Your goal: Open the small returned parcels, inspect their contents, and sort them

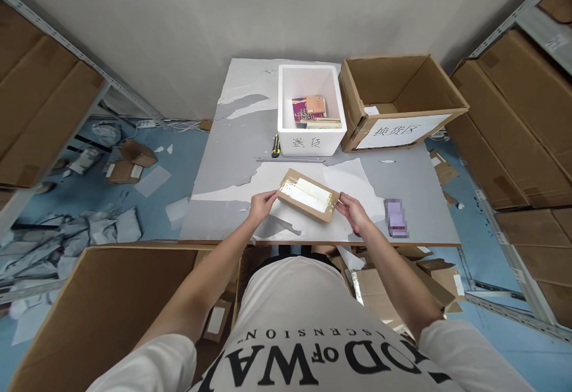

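Observation:
A small brown cardboard parcel (309, 195) with a white label and shiny tape is held tilted over the front part of the table. My left hand (263, 206) grips its left end, fingers closed on the edge. At the opposite end, my right hand (351, 210) pinches the parcel's right edge. Something small and red shows just below my right hand, too little of it to name. White paper sheets (357, 179) lie under the parcel. A yellow-and-black utility knife (276, 145) rests farther back, beside a white foam box (313, 142).
Inside the foam box are several books (313, 109). A large open cardboard box (404, 133) with a handwritten sign stands to its right. A blurred purple item (395, 218) lies at the table's right. Another big carton (49, 320) is below left; shelves flank both sides.

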Action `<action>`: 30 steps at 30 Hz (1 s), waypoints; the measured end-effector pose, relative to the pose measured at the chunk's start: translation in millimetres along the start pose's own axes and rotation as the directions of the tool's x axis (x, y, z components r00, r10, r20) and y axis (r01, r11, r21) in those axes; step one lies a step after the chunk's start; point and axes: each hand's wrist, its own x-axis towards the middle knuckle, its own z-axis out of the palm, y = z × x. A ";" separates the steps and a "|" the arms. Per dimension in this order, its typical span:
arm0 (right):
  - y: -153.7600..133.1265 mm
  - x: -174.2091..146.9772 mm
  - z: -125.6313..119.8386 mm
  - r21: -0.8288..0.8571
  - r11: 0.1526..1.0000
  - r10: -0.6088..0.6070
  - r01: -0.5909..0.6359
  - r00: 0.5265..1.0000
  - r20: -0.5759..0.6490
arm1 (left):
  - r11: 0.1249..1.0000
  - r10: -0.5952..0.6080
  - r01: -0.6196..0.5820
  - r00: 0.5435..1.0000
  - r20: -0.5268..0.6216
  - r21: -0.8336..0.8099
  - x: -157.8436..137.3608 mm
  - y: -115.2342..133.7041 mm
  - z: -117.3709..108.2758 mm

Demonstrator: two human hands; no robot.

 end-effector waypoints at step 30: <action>82.3 10.2 -33.6 -0.321 0.929 -0.153 0.183 0.981 0.116 | 0.990 -0.142 0.141 0.983 0.120 0.016 -55.7 -47.4 31.9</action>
